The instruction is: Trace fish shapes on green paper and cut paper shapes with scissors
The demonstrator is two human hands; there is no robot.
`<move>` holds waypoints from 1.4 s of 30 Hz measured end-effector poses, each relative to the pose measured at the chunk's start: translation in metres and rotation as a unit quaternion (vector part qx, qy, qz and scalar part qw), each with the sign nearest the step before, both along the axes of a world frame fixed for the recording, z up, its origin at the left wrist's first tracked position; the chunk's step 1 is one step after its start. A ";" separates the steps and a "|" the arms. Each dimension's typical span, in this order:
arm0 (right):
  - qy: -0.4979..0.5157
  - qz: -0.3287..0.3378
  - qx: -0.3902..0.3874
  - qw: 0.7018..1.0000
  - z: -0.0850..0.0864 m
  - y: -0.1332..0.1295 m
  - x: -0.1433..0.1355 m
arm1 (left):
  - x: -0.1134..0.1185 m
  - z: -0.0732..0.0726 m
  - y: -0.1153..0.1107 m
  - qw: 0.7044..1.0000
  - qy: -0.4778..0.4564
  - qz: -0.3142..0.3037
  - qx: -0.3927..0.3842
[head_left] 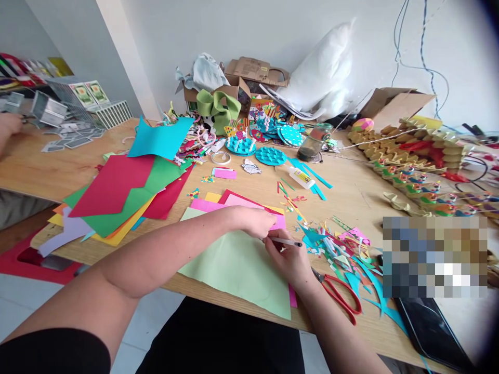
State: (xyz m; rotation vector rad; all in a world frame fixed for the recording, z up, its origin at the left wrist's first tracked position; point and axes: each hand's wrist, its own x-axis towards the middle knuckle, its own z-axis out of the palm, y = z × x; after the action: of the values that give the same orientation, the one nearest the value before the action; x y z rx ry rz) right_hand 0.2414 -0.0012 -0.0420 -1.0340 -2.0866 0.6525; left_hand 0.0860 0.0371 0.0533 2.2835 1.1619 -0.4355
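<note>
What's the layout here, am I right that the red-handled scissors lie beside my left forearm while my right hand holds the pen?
Not quite: the head view shows the red-handled scissors beside your right forearm, not your left. Your right hand does hold the pen.

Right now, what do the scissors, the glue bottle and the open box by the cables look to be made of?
Scissors: handles smooth red, likely plastic or plastic-coated; blades dark, probably metal.
Glue bottle: white, smooth, likely plastic, with a yellow printed label.
Box: matte brown cardboard, judging by its thin folded flaps.
</note>
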 end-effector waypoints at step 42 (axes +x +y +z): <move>-0.029 -0.064 -0.045 0.997 0.006 -0.002 0.005 | -0.002 -0.010 -0.006 1.000 -0.002 0.028 0.013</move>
State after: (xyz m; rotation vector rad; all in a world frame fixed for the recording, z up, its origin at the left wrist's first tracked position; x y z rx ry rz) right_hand 0.2468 -0.0029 -0.0363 -1.2394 -2.0372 0.6647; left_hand 0.0845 0.0311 0.0436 2.2676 1.2325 -0.3953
